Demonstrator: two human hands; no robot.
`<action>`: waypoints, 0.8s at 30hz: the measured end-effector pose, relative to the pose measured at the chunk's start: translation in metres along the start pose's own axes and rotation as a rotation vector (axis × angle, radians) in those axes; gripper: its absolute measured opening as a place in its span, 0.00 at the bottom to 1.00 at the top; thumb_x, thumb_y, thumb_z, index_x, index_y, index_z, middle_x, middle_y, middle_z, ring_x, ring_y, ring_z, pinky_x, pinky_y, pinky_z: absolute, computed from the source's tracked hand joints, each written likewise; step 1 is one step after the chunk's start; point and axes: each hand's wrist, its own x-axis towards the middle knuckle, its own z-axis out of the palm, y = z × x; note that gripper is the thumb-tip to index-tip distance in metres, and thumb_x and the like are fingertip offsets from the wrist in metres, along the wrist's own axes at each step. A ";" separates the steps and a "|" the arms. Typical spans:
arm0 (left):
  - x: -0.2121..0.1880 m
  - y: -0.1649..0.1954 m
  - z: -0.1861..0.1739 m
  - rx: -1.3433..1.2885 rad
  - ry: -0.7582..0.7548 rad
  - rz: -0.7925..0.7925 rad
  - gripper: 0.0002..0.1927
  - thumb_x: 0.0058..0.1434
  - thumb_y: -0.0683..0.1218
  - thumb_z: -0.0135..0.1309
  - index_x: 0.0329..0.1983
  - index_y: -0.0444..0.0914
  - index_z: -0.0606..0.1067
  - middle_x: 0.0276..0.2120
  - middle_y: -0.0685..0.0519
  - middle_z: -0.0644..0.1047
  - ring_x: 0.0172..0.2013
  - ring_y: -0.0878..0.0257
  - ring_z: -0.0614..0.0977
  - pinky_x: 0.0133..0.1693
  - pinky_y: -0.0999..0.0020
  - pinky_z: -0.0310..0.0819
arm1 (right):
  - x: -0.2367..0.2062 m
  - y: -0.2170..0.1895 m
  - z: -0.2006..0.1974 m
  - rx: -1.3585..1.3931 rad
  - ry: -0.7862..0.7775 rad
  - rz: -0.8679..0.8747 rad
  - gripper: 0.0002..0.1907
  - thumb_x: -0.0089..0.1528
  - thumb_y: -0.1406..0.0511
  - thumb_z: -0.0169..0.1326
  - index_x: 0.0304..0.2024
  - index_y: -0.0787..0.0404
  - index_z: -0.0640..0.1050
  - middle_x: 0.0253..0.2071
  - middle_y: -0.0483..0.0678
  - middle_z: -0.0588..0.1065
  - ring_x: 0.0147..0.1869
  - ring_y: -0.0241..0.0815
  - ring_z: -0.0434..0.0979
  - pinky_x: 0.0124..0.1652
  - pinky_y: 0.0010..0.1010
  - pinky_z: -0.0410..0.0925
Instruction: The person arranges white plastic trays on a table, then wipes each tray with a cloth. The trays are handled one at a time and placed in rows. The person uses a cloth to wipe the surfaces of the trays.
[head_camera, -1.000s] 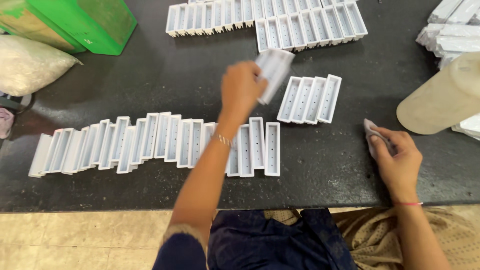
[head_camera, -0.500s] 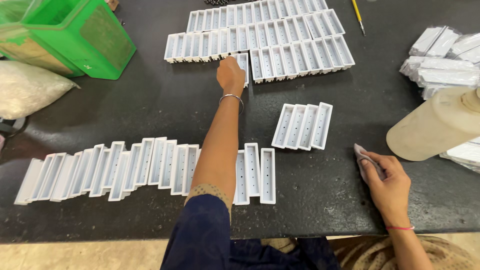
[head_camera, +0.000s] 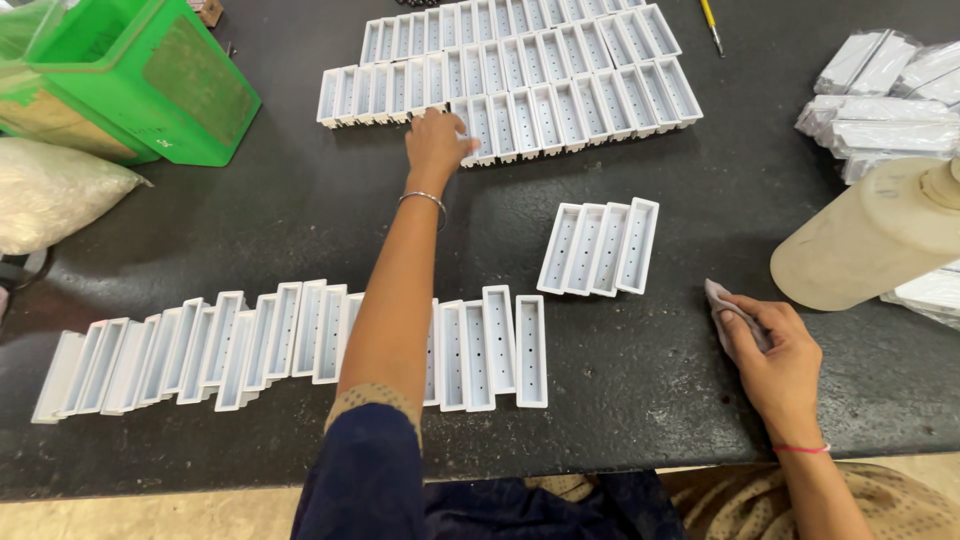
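Dark tabletop (head_camera: 300, 220) all round: the left hand (head_camera: 437, 145), a second ago carrying a white tray mid-table, now sets it with curled fingers at the far rows (head_camera: 520, 70). Nearer lie four trays (head_camera: 600, 248); right of those, the right hand (head_camera: 775, 355) pinches a cloth (head_camera: 722, 308).

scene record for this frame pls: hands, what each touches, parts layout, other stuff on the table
left hand: stretched forward, fingers on a white tray at the near edge of the far tray rows
right hand: resting on the table, holding a small grey cloth
near row: long line of white trays, overlapping at its left end
middle group: four white trays side by side
table: dark, matte
other: green bin far left; pale plastic bottle on its side, right; wrapped white packs far right
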 end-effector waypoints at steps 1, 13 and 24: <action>-0.005 -0.003 -0.004 -0.031 -0.066 -0.029 0.21 0.37 0.51 0.75 0.35 0.42 0.84 0.39 0.41 0.80 0.42 0.37 0.80 0.41 0.43 0.74 | 0.000 0.000 0.000 0.003 0.001 -0.007 0.13 0.66 0.64 0.60 0.53 0.56 0.83 0.46 0.50 0.78 0.47 0.43 0.79 0.49 0.31 0.69; -0.033 -0.001 -0.013 -0.171 -0.229 -0.271 0.09 0.49 0.42 0.70 0.32 0.39 0.82 0.34 0.45 0.83 0.39 0.48 0.85 0.41 0.55 0.78 | 0.000 0.003 0.000 -0.018 -0.004 -0.007 0.13 0.66 0.63 0.60 0.53 0.56 0.83 0.47 0.50 0.79 0.47 0.44 0.79 0.49 0.32 0.69; -0.032 0.007 -0.006 -0.145 -0.237 -0.269 0.07 0.51 0.42 0.68 0.33 0.39 0.82 0.37 0.46 0.83 0.40 0.48 0.84 0.42 0.55 0.78 | 0.000 -0.002 -0.001 -0.007 -0.011 0.004 0.13 0.66 0.63 0.59 0.53 0.56 0.83 0.45 0.50 0.79 0.46 0.44 0.79 0.48 0.32 0.69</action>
